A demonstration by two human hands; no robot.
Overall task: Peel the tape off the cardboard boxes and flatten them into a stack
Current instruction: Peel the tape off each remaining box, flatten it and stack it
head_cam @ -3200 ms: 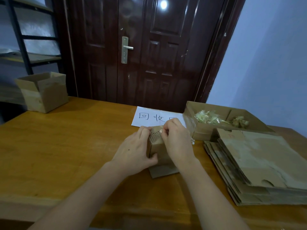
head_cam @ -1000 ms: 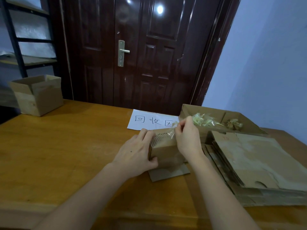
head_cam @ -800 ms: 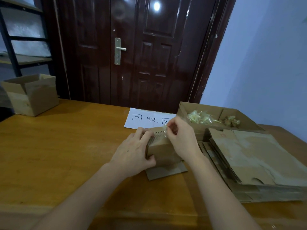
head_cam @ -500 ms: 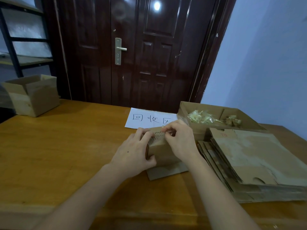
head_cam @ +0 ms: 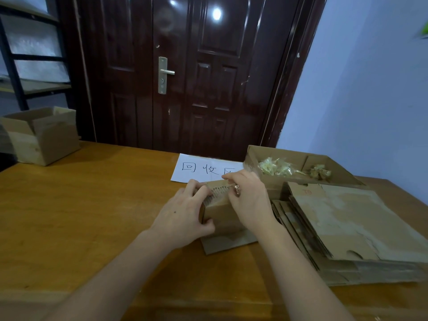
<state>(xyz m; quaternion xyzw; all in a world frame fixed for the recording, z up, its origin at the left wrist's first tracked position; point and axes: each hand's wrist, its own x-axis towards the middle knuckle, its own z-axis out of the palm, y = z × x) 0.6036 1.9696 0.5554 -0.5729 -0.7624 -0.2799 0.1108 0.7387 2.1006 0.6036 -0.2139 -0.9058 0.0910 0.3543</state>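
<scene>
While peeling: my left hand (head_cam: 183, 216) is gripping the small box (head_cam: 220, 214), standing mid-counter (head_cam: 92, 205).
Right hand (head_cam: 249, 200): pinching tape (head_cam: 236, 188) at the box's top edge.
Risk: tape may be tearing short, or stripping the cardboard's surface.
Stack (head_cam: 342, 228): flattened boxes are lying just right.

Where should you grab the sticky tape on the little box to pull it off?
Probably the loose, crumpled end of the tape at the top edge of the small box, coming from the right side, where the right hand pinches it. That end is already lifted, so it gives something to grip. The left hand grips the box's left side to steady it.
</scene>
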